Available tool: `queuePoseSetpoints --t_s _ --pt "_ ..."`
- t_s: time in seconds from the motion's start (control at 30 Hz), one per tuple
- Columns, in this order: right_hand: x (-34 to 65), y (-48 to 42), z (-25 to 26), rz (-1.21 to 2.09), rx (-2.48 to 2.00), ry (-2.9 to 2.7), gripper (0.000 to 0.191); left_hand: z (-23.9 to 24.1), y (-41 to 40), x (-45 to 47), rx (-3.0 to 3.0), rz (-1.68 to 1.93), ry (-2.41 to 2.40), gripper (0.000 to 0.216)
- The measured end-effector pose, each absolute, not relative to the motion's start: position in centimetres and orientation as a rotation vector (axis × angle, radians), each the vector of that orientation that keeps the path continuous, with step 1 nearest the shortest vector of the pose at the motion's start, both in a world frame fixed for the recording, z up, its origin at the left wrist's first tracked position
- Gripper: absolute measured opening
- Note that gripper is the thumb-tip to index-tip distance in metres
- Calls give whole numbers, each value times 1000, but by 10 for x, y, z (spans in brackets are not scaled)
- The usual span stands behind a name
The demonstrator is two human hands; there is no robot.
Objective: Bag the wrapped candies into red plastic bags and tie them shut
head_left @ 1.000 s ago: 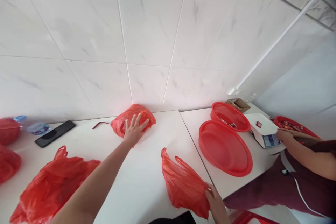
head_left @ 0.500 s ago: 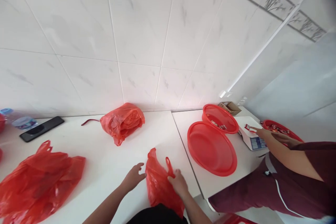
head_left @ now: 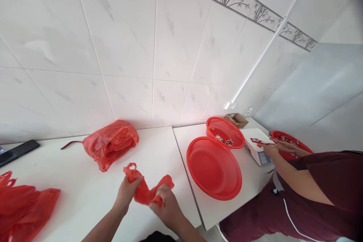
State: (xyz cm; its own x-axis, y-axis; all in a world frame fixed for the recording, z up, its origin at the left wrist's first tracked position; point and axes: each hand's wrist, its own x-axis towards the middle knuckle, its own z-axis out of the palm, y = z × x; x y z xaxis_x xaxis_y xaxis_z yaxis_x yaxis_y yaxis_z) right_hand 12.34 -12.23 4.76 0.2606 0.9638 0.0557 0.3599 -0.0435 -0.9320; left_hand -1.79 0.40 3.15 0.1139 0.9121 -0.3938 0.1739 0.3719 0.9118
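A thin red plastic bag (head_left: pixel 144 191) is bunched between my two hands over the white table. My left hand (head_left: pixel 126 193) is closed round its left side, with a handle loop poking up above the fingers. On the other side my right hand (head_left: pixel 167 206) grips the bag, and a crumpled end sticks out beyond the knuckles. The bag's middle sags between the hands. Farther back, near the wall, lies a rolled red bundle of plastic bags (head_left: pixel 112 141) with a dark red strap at its left.
More red bags (head_left: pixel 25 211) lie at the left, near a black phone (head_left: pixel 19 152). Right of the table seam stand two red baskets (head_left: pixel 214 168). Beyond them a co-worker in maroon (head_left: pixel 320 193) handles small red packets over a white scale (head_left: pixel 256 140). A cardboard box (head_left: pixel 236 120) stands behind.
My left hand, open before, has closed on the bag. The bag is raised from near my body and gathered between both hands. My view has turned right.
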Motion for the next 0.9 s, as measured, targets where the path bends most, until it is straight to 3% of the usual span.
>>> queuePoseSetpoints --t_s 0.07,0.2,0.3,0.47,0.63,0.77,0.9 --pt "137 -124 39 770 -1607 -1036 7 36 14 -22 1023 794 1385 31" --pt "170 -136 16 887 -1680 -586 26 40 17 -38 1026 868 1430 32" --pt "186 -148 1 1023 -1680 -464 27 40 9 -48 1077 858 1479 34" --pt "190 -156 -11 1147 -1573 -235 26 32 0 -58 1172 824 1568 51" --pt "190 -144 -8 1161 -1506 -181 28 22 -1 -69 1627 750 1467 60" --pt "192 -135 1 1236 -1405 -95 29 18 -3 -77 1946 553 1348 51" --pt "191 -130 5 1328 -1245 -27 28 15 -9 -82 2009 160 1332 22"
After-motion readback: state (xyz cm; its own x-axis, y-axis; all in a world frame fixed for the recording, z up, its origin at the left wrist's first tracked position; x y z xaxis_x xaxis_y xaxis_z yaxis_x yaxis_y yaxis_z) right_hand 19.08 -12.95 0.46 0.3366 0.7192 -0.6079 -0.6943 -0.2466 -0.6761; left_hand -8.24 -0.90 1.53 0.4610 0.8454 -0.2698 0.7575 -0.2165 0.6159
